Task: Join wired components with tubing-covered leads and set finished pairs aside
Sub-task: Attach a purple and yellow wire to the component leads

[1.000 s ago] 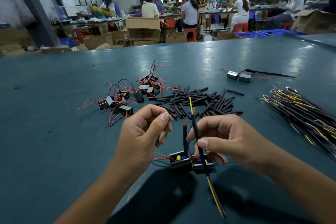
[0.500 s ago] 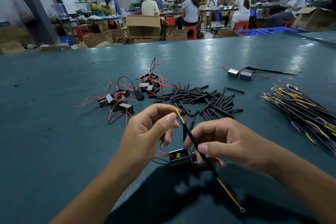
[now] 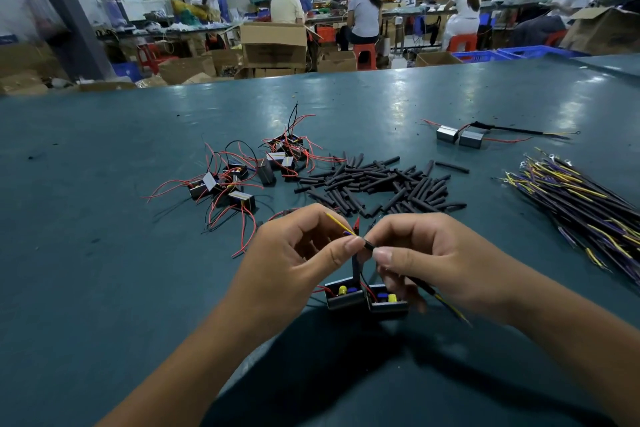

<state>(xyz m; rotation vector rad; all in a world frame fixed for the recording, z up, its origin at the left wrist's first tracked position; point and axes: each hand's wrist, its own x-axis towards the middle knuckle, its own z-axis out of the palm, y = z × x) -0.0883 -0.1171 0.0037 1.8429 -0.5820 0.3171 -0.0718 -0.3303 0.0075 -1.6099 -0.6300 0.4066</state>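
The joining step looks to be in hand: two black components (image 3: 365, 298) sit side by side on the desk (image 3: 104, 253) under the hands. The left hand (image 3: 298, 253) pinches the lead's (image 3: 337, 225) yellow tip, and the right hand (image 3: 426, 256) pinches its black tubing (image 3: 369, 246). Next likely calls for mating that tip with the red wire ends (image 3: 356, 222) just beside it

The worktop (image 3: 104, 288) is dark teal. The tubing pieces (image 3: 377, 184) are black, the loose components (image 3: 239, 184) black with red wires, and the lead bundle (image 3: 581, 204) seems purple and yellow.
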